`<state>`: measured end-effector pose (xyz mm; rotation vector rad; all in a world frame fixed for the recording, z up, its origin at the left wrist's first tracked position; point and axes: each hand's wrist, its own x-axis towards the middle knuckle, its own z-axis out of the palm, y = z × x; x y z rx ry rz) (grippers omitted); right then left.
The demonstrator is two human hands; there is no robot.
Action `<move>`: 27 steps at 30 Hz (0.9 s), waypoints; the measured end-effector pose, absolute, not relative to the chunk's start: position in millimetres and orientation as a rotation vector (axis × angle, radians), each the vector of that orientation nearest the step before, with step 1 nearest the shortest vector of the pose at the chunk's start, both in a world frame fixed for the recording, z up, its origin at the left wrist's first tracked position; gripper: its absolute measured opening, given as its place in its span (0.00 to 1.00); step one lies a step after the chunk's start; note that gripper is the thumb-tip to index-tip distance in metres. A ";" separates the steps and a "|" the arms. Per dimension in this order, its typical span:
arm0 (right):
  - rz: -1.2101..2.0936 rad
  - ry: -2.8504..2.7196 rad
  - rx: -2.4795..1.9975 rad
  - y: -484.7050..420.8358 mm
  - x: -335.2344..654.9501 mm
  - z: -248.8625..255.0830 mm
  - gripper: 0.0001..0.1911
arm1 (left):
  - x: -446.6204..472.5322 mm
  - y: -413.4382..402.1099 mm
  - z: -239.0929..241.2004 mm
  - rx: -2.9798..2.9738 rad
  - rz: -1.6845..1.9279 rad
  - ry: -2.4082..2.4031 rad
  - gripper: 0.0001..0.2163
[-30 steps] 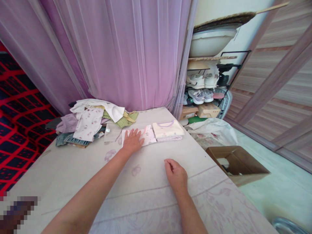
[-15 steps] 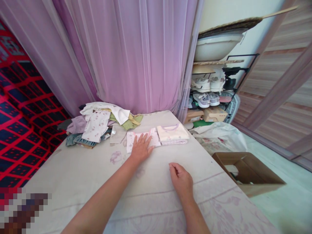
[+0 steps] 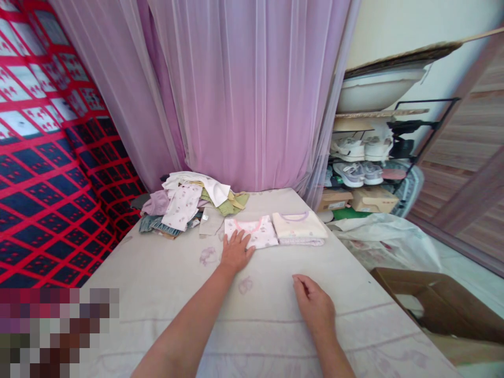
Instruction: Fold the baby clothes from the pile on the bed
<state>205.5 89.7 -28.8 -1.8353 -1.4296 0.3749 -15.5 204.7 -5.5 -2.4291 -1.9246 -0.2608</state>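
Observation:
My left hand (image 3: 237,252) lies flat with its fingers spread, the fingertips on the near edge of a folded white shirt (image 3: 258,233) with a pink neckline and small prints. Right of that shirt, almost touching it, a folded cream shirt (image 3: 300,224) with a lilac neckline lies on a patterned folded cloth (image 3: 302,242). My right hand (image 3: 316,304) rests closer to me on the pale flowered sheet (image 3: 268,310), fingers curled in; whether anything is inside them is hidden. A loose heap of children's clothes (image 3: 183,205) sits at the back left, beside a small grey cloth (image 3: 211,221).
A purple curtain (image 3: 244,94) hangs behind the bed. To the right are a shoe rack (image 3: 425,157), a clear plastic bag (image 3: 397,236) and an open cardboard box (image 3: 452,299) on the floor. A red and navy checked cloth (image 3: 51,168) hangs at left.
My left hand has slid back toward me over the white shirt, uncovering its pink neckline. The view has turned slightly left. My right hand keeps its curled pose.

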 end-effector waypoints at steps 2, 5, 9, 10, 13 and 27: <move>0.369 -1.436 -1.824 90.0 205.9 -28.6 0.22 | -12.3 203.6 -5.8 -2.384 -0.245 -1.967 0.26; 0.375 -1.435 -1.789 91.0 207.5 -29.7 0.23 | -9.4 197.7 -6.4 -2.330 -0.205 -2.058 0.27; 0.342 -1.447 -1.795 92.4 208.7 -32.1 0.23 | -20.4 173.6 -5.9 -2.373 -0.181 -2.134 0.30; 0.326 -1.462 -1.803 92.7 208.5 -32.4 0.22 | -26.8 164.7 -4.7 -2.408 -0.189 -2.123 0.30; 0.280 -1.512 -1.830 92.9 207.4 -32.2 0.22 | -54.1 132.7 1.8 -2.500 -0.189 -2.080 0.29; 0.262 -1.745 -1.752 86.6 214.7 -26.4 0.20 | -145.7 -14.8 6.2 -2.212 -0.243 -2.305 0.23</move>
